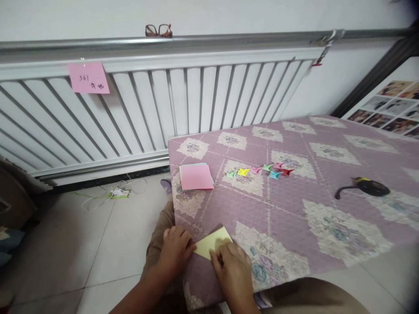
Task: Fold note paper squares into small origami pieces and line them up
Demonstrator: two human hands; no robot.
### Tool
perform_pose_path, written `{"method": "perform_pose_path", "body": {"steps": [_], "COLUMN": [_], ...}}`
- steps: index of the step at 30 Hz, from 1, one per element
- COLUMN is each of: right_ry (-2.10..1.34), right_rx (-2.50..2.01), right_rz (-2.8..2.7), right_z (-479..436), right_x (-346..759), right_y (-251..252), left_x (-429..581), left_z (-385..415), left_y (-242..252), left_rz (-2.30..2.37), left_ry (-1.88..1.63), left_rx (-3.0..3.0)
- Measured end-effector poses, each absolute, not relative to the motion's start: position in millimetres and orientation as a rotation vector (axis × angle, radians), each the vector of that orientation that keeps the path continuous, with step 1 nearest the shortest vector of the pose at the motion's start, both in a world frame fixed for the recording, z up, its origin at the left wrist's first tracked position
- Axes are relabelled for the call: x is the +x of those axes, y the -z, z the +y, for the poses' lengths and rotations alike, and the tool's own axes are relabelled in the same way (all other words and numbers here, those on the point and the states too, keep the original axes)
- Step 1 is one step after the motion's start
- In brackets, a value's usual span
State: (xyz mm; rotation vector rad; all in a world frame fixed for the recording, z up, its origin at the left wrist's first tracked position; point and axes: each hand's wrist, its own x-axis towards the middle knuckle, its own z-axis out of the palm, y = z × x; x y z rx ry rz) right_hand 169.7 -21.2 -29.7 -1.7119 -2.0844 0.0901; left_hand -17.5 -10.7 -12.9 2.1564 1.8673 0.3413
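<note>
A yellow sheet of paper (212, 243) lies at the near corner of a purple patterned mattress (294, 209). My left hand (176, 250) rests on the sheet's left edge with fingers curled, pressing it down. My right hand (233, 266) pinches the sheet's near edge with fingers pressed together. Farther back lies a stack of square papers (196, 176) with a pink one on top. To its right sit several small folded paper shapes (260, 171) in green, yellow, pink, blue and red.
A black tape roll (369, 186) lies at the right of the mattress. A white radiator (147, 113) lines the wall, with a pink note (88, 77) stuck on it and glasses (159, 30) on the ledge above. Cord and scraps (114, 192) lie on the tiled floor.
</note>
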Motion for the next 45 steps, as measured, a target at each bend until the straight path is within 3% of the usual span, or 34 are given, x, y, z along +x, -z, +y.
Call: {"method": "perform_pose_path", "body": {"steps": [9, 15, 37, 45], "right_ry": [-0.061, 0.005, 0.009, 0.035], "right_rx": [-1.642, -1.266, -1.382, -1.412], "right_rz": [-2.073, -2.192, -2.32, -2.422], "right_z": [-22.1, -41.3, -42.6, -17.7], "right_x": [169.7, 160.5, 191.7, 177.8], "right_y": [28.9, 40.2, 38.3, 23.4], "left_x": [-22.1, -26.1, -50.5, -29.0], "left_z": [-12.4, -12.6, -23.0, -7.9], "left_y": [17.7, 16.4, 23.9, 3.4], "left_rz": [1.181, 1.178, 1.383, 1.52], "left_ry": [-0.314, -0.258, -0.396, -0.173], "left_rx": [2.852, 2.882, 2.645, 2.602]}}
